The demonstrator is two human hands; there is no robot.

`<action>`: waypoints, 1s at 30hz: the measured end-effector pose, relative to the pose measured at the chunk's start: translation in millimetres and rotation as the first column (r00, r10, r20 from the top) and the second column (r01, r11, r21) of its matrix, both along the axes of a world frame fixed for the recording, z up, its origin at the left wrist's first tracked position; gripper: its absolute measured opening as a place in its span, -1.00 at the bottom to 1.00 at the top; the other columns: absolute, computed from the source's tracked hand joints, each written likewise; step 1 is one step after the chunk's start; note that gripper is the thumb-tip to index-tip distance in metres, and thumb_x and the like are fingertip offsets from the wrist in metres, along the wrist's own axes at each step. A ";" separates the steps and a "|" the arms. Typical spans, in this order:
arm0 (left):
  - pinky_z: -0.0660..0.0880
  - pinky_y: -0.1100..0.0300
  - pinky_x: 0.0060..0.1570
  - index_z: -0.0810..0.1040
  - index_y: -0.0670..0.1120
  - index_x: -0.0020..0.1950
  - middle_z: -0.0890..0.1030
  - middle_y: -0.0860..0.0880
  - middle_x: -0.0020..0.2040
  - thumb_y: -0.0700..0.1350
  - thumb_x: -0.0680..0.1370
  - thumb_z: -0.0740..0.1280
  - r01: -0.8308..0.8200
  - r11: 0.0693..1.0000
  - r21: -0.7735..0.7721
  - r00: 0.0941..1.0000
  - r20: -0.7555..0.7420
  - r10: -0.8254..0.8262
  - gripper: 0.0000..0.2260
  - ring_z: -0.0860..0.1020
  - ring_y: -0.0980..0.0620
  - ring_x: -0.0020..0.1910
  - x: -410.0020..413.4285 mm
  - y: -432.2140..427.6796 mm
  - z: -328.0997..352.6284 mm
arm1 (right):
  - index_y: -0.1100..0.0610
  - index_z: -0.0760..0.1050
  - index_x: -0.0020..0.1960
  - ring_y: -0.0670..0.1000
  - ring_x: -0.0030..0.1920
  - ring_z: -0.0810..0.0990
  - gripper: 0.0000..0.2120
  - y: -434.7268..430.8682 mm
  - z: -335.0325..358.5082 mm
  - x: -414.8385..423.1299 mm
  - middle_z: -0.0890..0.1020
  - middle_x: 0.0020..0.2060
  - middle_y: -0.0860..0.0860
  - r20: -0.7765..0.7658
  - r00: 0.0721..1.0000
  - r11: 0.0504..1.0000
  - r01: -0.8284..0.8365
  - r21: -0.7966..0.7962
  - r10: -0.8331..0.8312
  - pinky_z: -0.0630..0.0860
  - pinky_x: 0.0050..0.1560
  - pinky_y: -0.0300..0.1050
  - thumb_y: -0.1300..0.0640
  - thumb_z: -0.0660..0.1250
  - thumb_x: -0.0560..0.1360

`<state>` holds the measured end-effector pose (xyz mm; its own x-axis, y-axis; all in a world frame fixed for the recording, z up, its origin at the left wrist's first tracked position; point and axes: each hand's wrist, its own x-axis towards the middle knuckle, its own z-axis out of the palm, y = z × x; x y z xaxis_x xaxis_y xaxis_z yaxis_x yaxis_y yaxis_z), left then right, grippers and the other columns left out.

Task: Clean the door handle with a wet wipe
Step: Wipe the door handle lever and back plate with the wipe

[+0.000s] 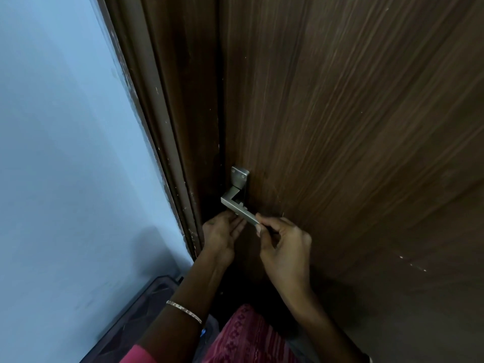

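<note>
We look down along a dark brown wooden door (340,127) at its silver door handle (237,205), a square-edged metal lever mounted on a narrow backplate (239,176) close to the door's left edge. The lever juts out from the plate and then runs down and to the right, toward us. Our right hand (284,247) is at the free end of the lever, with thumb and forefinger pinched around its tip and the other fingers curled loosely into the palm. Our left hand (222,234) is flat and open, fingers straight and together, lying just under the lever's middle stretch with the fingertips touching or nearly touching the metal; we cannot tell which. We cannot make out a wet wipe in either hand. A thin silver bangle (184,310) circles our left forearm, and a pink sleeve (138,355) shows at the bottom edge. Below the arms hangs a pink patterned garment (248,339). To the left of the door stands its brown frame (162,127), and beyond that a pale blue wall (65,153). At the foot of the wall lies a dark object (136,318) whose nature we cannot tell.
</note>
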<state>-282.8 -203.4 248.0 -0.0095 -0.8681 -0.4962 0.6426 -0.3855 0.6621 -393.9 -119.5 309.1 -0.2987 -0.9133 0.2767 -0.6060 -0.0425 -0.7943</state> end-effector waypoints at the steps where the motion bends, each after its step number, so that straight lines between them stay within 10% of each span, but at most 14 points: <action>1: 0.64 0.19 -0.18 0.61 -0.26 0.17 0.72 -0.17 0.04 -0.26 0.61 0.27 0.010 0.999 0.034 0.999 -0.050 -0.009 -0.80 0.71 -0.05 0.01 -0.8 0.0 1.1 | 0.12 0.68 0.18 -0.12 0.01 0.72 -0.74 -0.3 0.2 -0.2 0.74 0.04 0.00 0.002 1.000 1.000 0.000 -0.004 0.000 0.68 0.01 -0.19 0.29 0.44 0.52; 11: 0.63 0.16 -0.38 0.72 -0.24 -0.20 0.73 -0.16 -0.18 -0.26 0.60 0.26 0.190 0.965 0.182 0.890 -0.446 -0.091 -0.72 0.73 -0.01 -0.23 -6.9 -1.8 20.1 | 0.07 0.69 0.18 -0.18 0.02 0.70 -0.72 0.6 2.3 -1.3 0.73 0.04 -0.06 0.000 1.000 1.000 -0.014 0.003 0.014 0.61 0.02 -0.37 0.30 0.44 0.51; 30: 0.63 0.18 -0.13 0.69 -0.13 0.08 0.70 -0.14 0.02 -0.21 0.56 0.31 0.214 0.974 -0.078 0.923 -0.311 -0.228 -0.81 0.70 0.01 -0.05 10.0 4.6 -4.1 | 0.11 0.67 0.18 -0.12 0.03 0.71 -0.73 4.9 4.1 4.6 0.72 0.04 -0.01 -0.007 1.000 0.999 0.022 -0.032 -0.022 0.67 0.04 -0.15 0.32 0.43 0.52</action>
<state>-272.8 -198.8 243.9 -0.3534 -0.8460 -0.3991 0.7227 -0.5178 0.4577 -389.3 -114.6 313.2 -0.3167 -0.8970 0.3083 -0.6132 -0.0544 -0.7881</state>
